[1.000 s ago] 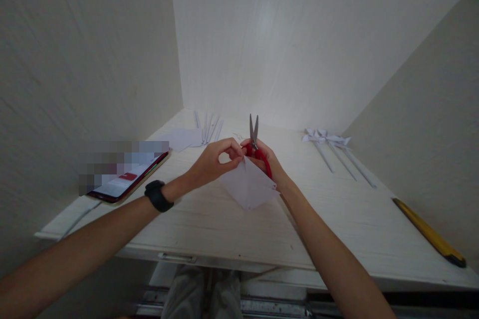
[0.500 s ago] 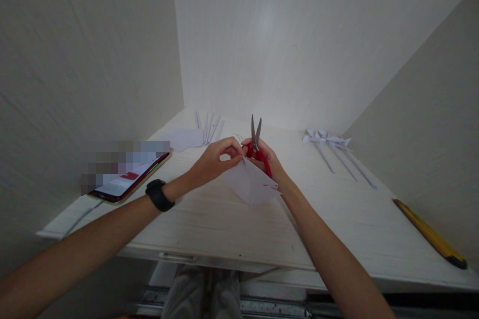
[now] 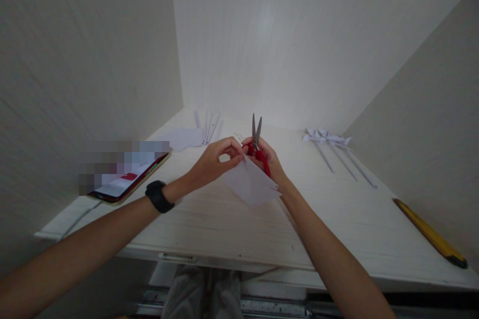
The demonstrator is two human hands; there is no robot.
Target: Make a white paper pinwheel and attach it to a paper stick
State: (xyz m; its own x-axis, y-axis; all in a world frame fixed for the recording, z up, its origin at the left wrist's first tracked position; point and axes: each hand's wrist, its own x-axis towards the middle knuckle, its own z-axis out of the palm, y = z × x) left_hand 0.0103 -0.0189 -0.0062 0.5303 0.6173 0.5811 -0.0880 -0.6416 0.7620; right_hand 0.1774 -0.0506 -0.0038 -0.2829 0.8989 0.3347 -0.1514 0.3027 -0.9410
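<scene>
One corner of a thin, square-looking sheet of white paper (image 3: 250,187) is pinched between the thumb and forefinger of the left hand (image 3: 215,157), a rounded gap being left between the two digits. By the right hand (image 3: 275,162), a pair of scissors with red handles and grey metal blades (image 3: 256,142) is gripped at the handles; the blades are pointed away from the body and parted in a narrow V. Whether the paper is also touched by the right fingertips cannot be made out. From the pinched corner the paper is hung above a white, wood-grained table (image 3: 209,229), slanted toward the near edge, its right corner set close to the base of the right hand.

A black watch (image 3: 159,196) is worn on the left wrist. Beyond the left hand, flat sheets of white paper (image 3: 186,138) are laid beside several thin white sticks (image 3: 214,128). Past the right hand, small pale scraps (image 3: 238,136) are partly hidden. Farther right, folded white paper pinwheels (image 3: 325,135) on three pale sticks are placed side by side. At the left edge a phone in a light case (image 3: 123,183) is seen, partly pixelated; at the right edge a long yellow tool with black ends (image 3: 426,229) is laid near the wall.
</scene>
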